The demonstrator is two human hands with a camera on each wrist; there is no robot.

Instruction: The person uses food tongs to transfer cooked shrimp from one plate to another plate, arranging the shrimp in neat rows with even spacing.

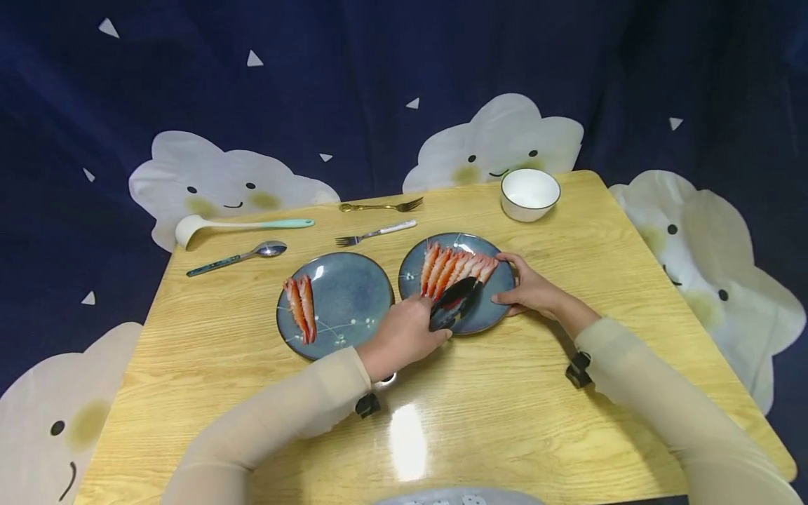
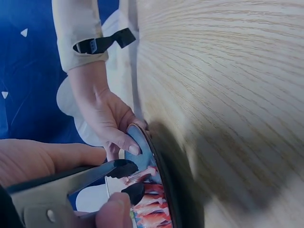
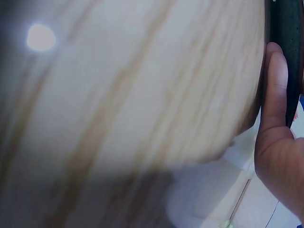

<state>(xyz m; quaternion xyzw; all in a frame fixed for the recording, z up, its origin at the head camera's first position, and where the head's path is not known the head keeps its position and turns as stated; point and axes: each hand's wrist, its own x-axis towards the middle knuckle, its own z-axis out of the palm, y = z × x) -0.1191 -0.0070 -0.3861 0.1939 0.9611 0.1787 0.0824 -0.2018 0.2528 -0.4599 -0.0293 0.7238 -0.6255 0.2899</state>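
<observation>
My left hand (image 1: 404, 338) grips metal tongs (image 2: 71, 186) with black tips. Those tips stand apart over the right blue plate (image 1: 486, 319), close to the end of a row of several shrimp (image 1: 449, 270); whether they touch one I cannot tell. On the right, my right hand (image 1: 533, 289) holds that plate by its rim, thumb on top and fingers beneath. In the right wrist view a finger (image 3: 275, 90) lies along the plate's dark underside. Two more shrimp (image 1: 299, 308) lie side by side at the left of the other blue plate (image 1: 347, 294).
Behind the plates lie a gold fork (image 1: 379, 207) and a white-handled fork (image 1: 379, 231). Farther left are a spoon (image 1: 236, 258) and a white ladle (image 1: 246, 224) with a green handle. A white bowl (image 1: 530, 195) stands at the back right. A grey patterned object (image 1: 461, 498) shows at the front edge.
</observation>
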